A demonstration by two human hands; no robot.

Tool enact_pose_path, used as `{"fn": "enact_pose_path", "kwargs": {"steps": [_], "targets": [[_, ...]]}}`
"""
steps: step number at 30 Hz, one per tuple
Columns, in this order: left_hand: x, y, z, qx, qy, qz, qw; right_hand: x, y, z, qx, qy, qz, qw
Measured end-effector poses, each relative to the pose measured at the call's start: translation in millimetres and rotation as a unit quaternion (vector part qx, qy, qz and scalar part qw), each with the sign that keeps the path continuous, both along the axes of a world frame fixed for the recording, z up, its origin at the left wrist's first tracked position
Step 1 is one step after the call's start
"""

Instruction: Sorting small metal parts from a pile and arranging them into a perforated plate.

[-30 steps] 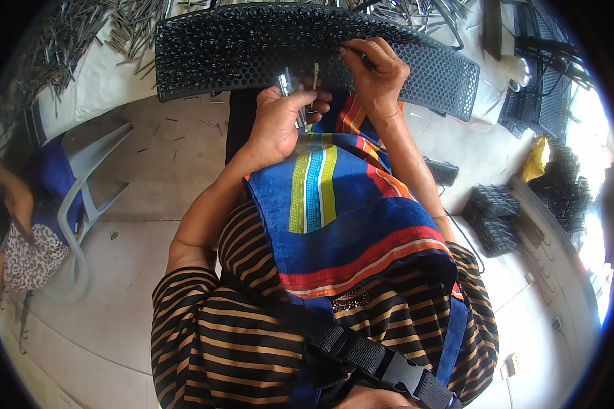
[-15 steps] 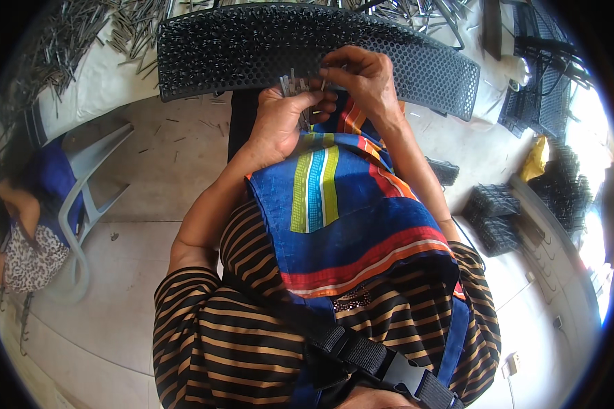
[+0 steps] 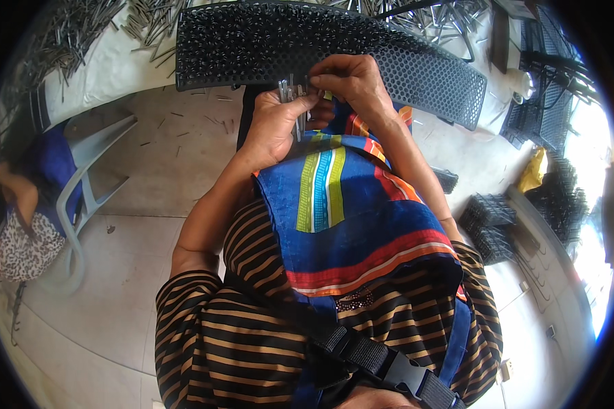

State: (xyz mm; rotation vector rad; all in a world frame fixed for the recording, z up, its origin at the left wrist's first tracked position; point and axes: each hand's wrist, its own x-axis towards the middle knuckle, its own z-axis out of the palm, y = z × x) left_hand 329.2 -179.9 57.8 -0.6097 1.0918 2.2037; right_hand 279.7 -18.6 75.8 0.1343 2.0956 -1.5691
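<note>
In our left hand (image 3: 273,126) we are gripping several slim metal pieces (image 3: 282,90); our right hand (image 3: 355,83) is curling its fingers just beside them, and whether it is holding one we cannot tell. Beyond both, a black perforated panel (image 3: 436,80) is lying along the worktop (image 3: 109,71) edge, loose strips (image 3: 65,44) heaping to its left.

A long black panel (image 3: 430,80), pierced with round holes, is being crowded across its left part by small, dark, glinting pieces (image 3: 245,44), while bare holes are being shown toward its right end. At the panel's near edge, several slim, silvery pins (image 3: 284,92) are being held roughly upright, side by side, in the left hand's (image 3: 274,119) grip. Any pin in the right hand (image 3: 358,85) is being hidden.
</note>
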Motion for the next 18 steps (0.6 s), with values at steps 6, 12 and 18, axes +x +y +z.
{"fn": "enact_pose_path", "kwargs": {"steps": [6, 12, 18], "targets": [[2, -3, 1, -0.008, 0.001, -0.011, 1.000, -5, -5, -10, 0.014, 0.041, 0.084, 0.996], [9, -7, 2, -0.016, -0.030, 0.024, 0.999, 3, -13, -10, -0.044, 0.100, -0.132, 0.985], [35, -13, -19, -0.083, 0.024, -0.152, 0.985, -14, -21, -33, -0.009, 0.328, -0.147, 0.933]]}}
